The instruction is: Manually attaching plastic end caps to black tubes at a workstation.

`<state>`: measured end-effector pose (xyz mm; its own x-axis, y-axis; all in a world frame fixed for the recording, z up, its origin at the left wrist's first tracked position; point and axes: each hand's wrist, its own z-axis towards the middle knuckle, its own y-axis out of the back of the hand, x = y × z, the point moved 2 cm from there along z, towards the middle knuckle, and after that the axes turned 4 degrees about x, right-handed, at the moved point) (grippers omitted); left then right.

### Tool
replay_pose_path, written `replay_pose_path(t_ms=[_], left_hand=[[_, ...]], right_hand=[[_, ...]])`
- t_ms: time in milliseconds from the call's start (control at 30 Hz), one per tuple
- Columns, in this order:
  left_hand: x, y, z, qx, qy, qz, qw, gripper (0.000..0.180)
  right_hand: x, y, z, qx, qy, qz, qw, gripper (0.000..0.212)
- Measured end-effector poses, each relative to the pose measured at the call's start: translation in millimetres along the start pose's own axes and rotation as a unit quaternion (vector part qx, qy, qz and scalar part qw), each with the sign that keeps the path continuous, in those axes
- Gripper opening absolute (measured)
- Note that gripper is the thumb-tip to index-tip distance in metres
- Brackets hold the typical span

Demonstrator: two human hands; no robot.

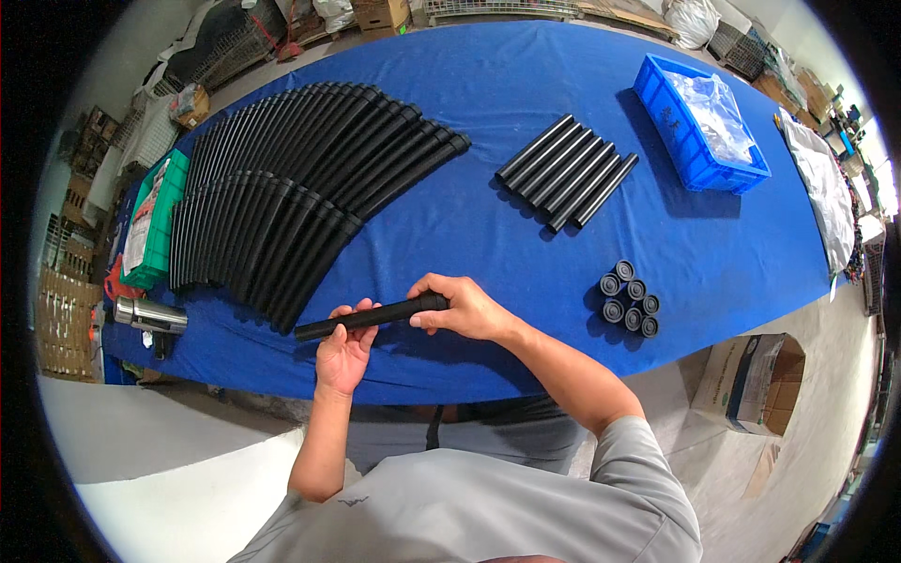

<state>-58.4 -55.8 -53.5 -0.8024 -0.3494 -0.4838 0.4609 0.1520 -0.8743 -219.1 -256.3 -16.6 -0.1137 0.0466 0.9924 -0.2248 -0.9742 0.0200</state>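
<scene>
Near the table's front edge I hold a black tube (374, 316) roughly level in both hands. My left hand (346, 349) supports it from below, fingers curled around its middle. At its wider right end, my right hand (460, 308) grips the collar or cap between thumb and fingers. Just beyond the tube's left end lie many similar black tubes (282, 192), packed side by side in two fanned rows. Several plain black tubes (568, 174) lie parallel at the centre right. Closer to me on the right, several round black caps (630, 298) sit in a cluster.
A blue plastic crate (664, 120) holding clear plastic bags stands at the far right of the blue-covered table (450, 366). At the left are a green crate (165, 216) and a shiny metal cylinder (150, 315). An open cardboard box (751, 383) rests on the floor at right.
</scene>
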Motion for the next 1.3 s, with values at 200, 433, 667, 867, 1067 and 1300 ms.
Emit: replay_pose_path(t_ms=[200, 433, 667, 867, 1067, 1300], left_hand=[[-1.3, -1.4, 2.3, 0.005, 0.000, 0.023, 1.000, 0.031], [-0.2, -1.9, 0.4, -0.012, -0.001, 0.019, 1.000, 0.033], [-1.5, -2.3, 1.1, -0.002, 0.003, -0.013, 1.000, 0.032], [-1.1, -2.2, 0.8, -0.004, -0.005, 0.021, 1.000, 0.031], [-1.7, -2.2, -0.4, -0.011, 0.001, 0.011, 1.000, 0.031], [-1.1, -7.5, 0.5, -0.024, -0.003, 0.035, 0.999, 0.031]], right_hand=[[0.2, -0.8, -0.6, -0.014, 0.010, -0.006, 1.000, 0.024], [-0.3, -1.5, -1.6, -0.014, 0.028, -0.046, 0.998, 0.024], [5.0, -0.5, -1.9, -0.010, 0.046, -0.042, 0.998, 0.024], [-0.2, -1.5, -0.9, 0.018, -0.037, 0.043, 0.998, 0.024], [-2.2, -2.2, -1.0, 0.007, -0.037, 0.024, 0.999, 0.025], [-2.3, -2.6, -0.6, -0.017, -0.002, -0.001, 1.000, 0.026]])
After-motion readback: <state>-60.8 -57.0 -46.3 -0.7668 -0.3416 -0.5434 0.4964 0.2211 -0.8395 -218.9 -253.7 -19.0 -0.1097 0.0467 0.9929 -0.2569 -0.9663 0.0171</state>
